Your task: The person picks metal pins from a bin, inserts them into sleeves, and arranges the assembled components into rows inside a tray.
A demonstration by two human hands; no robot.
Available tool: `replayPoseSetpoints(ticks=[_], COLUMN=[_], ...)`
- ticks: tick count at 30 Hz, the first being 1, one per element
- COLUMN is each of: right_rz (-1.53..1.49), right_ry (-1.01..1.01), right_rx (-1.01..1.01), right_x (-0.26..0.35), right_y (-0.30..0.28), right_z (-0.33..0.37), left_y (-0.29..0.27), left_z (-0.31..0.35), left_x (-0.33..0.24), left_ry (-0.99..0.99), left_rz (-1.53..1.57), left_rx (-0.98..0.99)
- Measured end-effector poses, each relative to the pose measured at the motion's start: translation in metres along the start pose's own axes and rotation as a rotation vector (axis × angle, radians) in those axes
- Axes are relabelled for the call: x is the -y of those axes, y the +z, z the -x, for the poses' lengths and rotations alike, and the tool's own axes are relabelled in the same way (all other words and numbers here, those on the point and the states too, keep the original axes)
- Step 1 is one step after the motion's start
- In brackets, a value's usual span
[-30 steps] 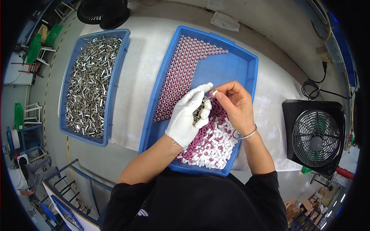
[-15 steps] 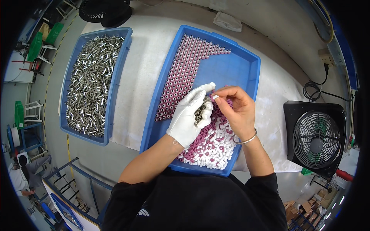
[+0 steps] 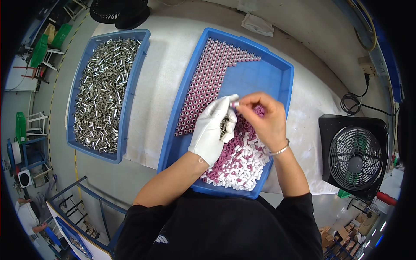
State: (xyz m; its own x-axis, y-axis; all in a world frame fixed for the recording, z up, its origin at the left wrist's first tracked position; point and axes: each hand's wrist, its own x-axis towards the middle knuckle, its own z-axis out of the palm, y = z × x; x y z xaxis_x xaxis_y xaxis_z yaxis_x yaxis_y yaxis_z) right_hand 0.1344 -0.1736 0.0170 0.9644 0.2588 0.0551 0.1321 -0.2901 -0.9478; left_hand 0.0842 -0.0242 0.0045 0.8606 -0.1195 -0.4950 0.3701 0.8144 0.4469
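My left hand (image 3: pixel 209 132), in a white glove, is closed around a bunch of small metal pins (image 3: pixel 224 125). Its thumb and forefinger meet a small white-and-pink sleeve (image 3: pixel 234 104). On the other side, my bare right hand (image 3: pixel 268 121) pinches that sleeve between thumb and fingertips. Both hands are over a blue tray (image 3: pixel 284 76). Standing in close rows at the tray's left and far side are pink-ringed assembled pieces (image 3: pixel 201 86). Loose white sleeves (image 3: pixel 245 175) and pink rings (image 3: pixel 229 149) lie heaped in its near right part, partly hidden by my hands.
A second blue tray (image 3: pixel 143 65) on the left is filled with loose metal pins (image 3: pixel 104 93). A black fan (image 3: pixel 355 162) stands to the right, another fan (image 3: pixel 119 13) at the far left. A white cloth (image 3: pixel 258 24) lies behind the tray. Someone (image 3: pixel 30 216) is at the lower left.
My right hand has shifted slightly left and up, bringing the white sleeve to the left fingertips. The left fingers have closed in a little. The trays look the same.
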Motion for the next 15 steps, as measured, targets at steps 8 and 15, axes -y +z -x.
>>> replayPoseSetpoints(ticks=[8,15], right_rz=[0.647,0.72], right_ry=[-0.252,-0.328], right_rx=[-0.121,-0.112], right_x=[-0.051,-0.073], right_y=[-0.012,-0.002], right_z=[-0.09,-0.112], left_y=[-0.009,-0.006], left_z=[-0.004,-0.002], left_x=[0.002,0.002], left_ry=[0.022,-0.021], left_rz=[0.136,0.138], left_rx=[0.067,-0.035])
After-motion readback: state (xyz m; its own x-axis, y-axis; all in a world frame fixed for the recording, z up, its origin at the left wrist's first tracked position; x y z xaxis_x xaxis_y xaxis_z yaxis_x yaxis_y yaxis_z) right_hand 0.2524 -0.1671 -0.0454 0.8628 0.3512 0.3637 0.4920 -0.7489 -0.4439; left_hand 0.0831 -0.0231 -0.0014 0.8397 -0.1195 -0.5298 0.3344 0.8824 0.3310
